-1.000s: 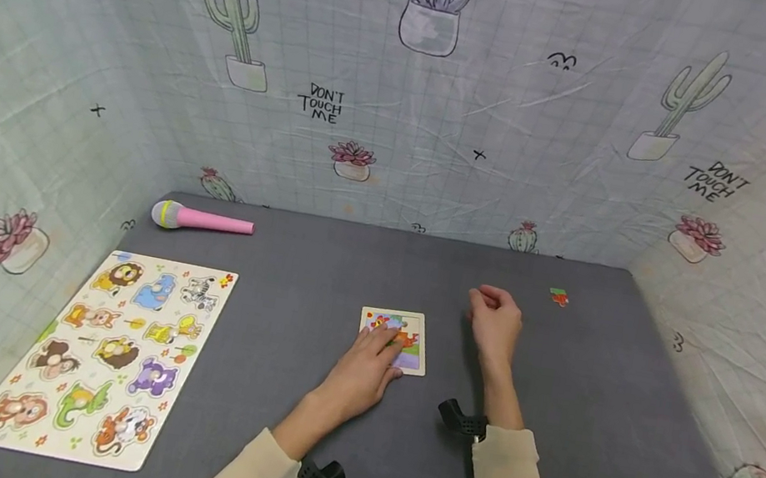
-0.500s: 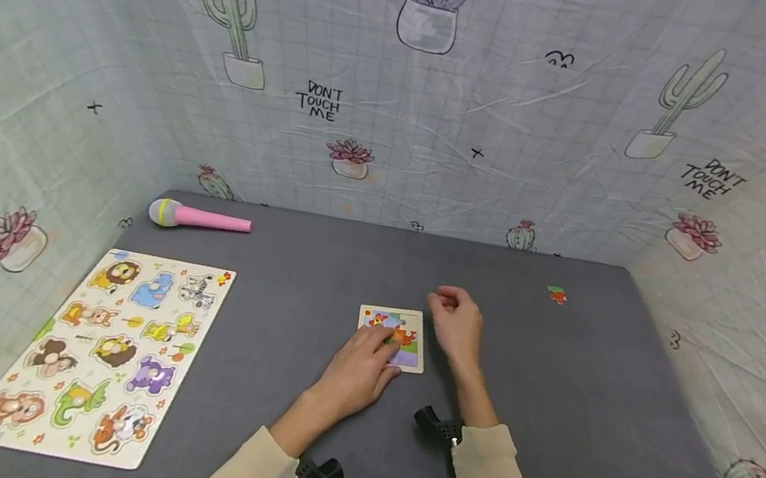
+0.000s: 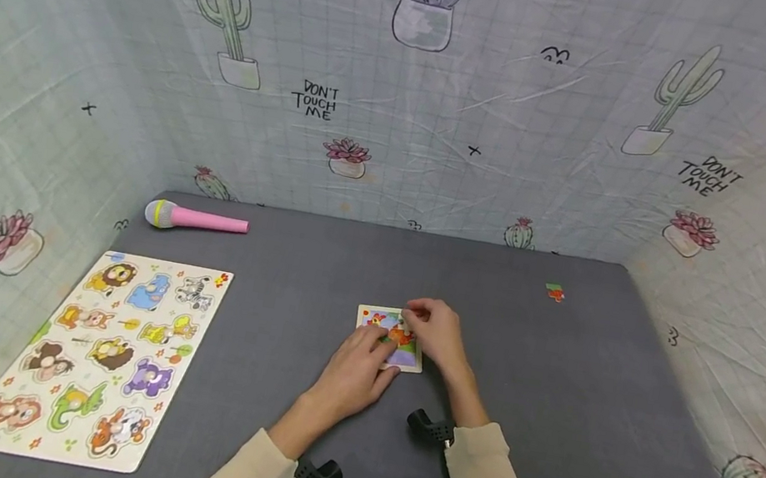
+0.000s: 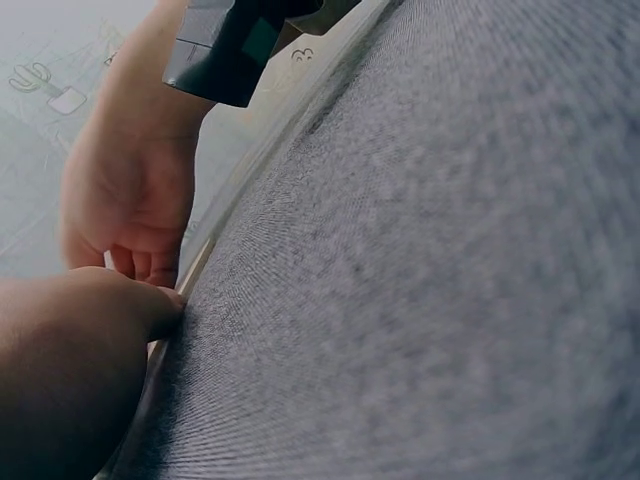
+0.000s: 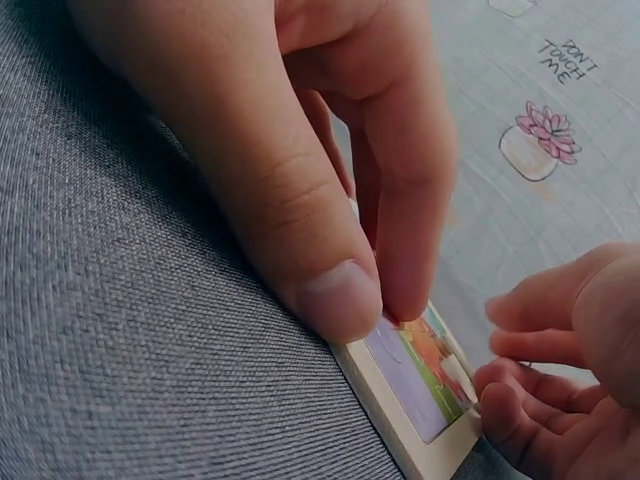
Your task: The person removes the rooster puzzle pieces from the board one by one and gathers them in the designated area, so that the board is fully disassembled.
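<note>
A small square picture puzzle in a cream frame point(image 3: 417, 363) lies near the middle of the table. Across its lower left rests my left hand point(image 3: 352, 371), fingers extended; in the right wrist view this hand point(image 5: 300, 170) has its thumb at the frame's border point(image 5: 400, 440). My right hand point(image 3: 441, 337) pinches a small piece over the puzzle's upper right corner. In the right wrist view a pale piece point(image 5: 457, 377) shows beside the right hand's fingertips point(image 5: 490, 385). The left wrist view shows the right hand point(image 4: 135, 200) beyond the left point(image 4: 70, 370); the puzzle is mostly hidden.
One loose red and green piece point(image 3: 555, 293) lies at the table's back right. A pink toy microphone point(image 3: 207, 220) is at the back left. The large animal puzzle board point(image 3: 124, 399) covers the table's left side. Patterned cloth walls point(image 3: 482, 103) stand around the table.
My right hand has moved left and slightly down from right of the small puzzle to its upper right corner. The left hand has stayed on the puzzle.
</note>
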`<state>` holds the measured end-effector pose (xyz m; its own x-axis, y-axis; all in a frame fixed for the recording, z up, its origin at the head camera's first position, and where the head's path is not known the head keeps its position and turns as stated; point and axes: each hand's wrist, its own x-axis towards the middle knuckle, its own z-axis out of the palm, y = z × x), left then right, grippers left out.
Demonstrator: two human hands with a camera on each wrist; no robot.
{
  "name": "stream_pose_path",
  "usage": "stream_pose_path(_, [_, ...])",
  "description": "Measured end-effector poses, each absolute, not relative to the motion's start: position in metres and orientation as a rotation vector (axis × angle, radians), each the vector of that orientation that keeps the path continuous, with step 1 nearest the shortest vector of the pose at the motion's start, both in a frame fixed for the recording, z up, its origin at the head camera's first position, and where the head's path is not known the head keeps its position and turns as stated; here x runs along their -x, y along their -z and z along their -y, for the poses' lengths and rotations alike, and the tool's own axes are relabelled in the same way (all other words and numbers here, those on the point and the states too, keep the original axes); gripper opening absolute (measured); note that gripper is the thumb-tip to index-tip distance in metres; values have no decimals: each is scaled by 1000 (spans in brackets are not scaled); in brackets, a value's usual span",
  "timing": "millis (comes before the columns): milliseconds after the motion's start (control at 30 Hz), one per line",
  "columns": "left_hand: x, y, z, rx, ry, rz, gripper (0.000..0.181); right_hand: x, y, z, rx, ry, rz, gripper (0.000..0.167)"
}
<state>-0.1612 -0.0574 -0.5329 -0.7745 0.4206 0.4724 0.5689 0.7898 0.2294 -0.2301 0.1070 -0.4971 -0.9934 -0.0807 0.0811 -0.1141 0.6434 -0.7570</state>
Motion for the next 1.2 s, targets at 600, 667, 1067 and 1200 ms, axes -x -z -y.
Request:
stream_pose_path(600, [159, 534, 58, 673, 537, 2600, 26, 229, 504, -107, -284, -1124, 2827, 9])
stream_pose_path(667, [159, 534, 57, 676, 534, 2590, 26, 229, 504, -107, -279, -1127, 2829, 8])
stream_pose_path(1067, [160, 533, 57, 684, 526, 2605, 28, 228, 504, -106, -281, -1146, 2882, 10])
stream_pose_path(1200, [160, 534, 57, 681, 520, 2607, 28, 229, 503, -105, -257, -1144, 2925, 11])
